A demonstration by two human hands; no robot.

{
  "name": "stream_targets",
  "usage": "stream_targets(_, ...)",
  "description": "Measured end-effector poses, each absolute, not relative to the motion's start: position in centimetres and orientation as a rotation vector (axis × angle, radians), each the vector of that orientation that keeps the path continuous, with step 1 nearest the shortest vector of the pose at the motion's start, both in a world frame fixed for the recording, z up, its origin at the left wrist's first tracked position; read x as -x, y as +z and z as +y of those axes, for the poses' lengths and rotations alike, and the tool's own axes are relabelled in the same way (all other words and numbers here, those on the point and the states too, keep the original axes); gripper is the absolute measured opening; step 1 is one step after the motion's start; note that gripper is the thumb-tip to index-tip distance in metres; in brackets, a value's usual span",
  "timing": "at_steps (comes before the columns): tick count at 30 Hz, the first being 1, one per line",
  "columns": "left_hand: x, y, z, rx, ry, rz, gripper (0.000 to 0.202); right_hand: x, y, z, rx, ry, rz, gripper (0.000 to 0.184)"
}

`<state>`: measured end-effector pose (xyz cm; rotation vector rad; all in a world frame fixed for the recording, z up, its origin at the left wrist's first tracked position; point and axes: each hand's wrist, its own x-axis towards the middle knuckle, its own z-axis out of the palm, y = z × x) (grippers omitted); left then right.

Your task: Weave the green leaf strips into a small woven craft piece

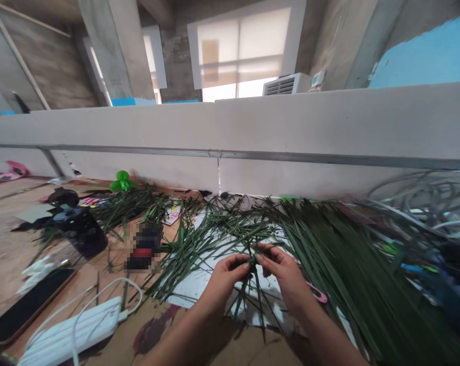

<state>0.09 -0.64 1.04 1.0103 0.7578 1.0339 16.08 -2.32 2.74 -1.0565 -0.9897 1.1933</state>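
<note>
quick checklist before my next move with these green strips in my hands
Grip: left hand and right hand both pinch the green leaf strips: ok
Crossing between the fingers: partly hidden, so its tightness: cannot tell
Loose strips under the hands: they lie tangled across the white sheet: not ok
Spare material: the pile of long green strips lies right of the right hand: ok
Pink-handled tool beside the right wrist: only partly visible, so its kind: cannot tell
White power bank: lies off to the left, apart from both hands: ok
</note>
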Motion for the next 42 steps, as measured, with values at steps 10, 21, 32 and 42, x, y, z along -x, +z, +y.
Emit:
stream_targets(10,-0.1,0.8,-0.6,-0.973,0.973,0.756,0.041,-16.0,2.9,-2.2,1.012,1.315,-0.896,0.036)
stream_targets(21,-0.3,0.7,-0.7,-0.821,1.074,0.794,0.038,-16.0,2.5,-2.2,1.075,1.211,-0.995,0.032)
stream_targets(32,0.4,1.1,-0.5,-0.975,0.920,0.818,0.047,-16.6,1.6,-1.6,1.133,1.237,-0.944,0.030)
stream_targets(42,1.7,1.8,0.3,-1.281,0.875,0.839,0.033,-16.5,1.4,-1.6,1.148,1.223,-0.993,0.027)
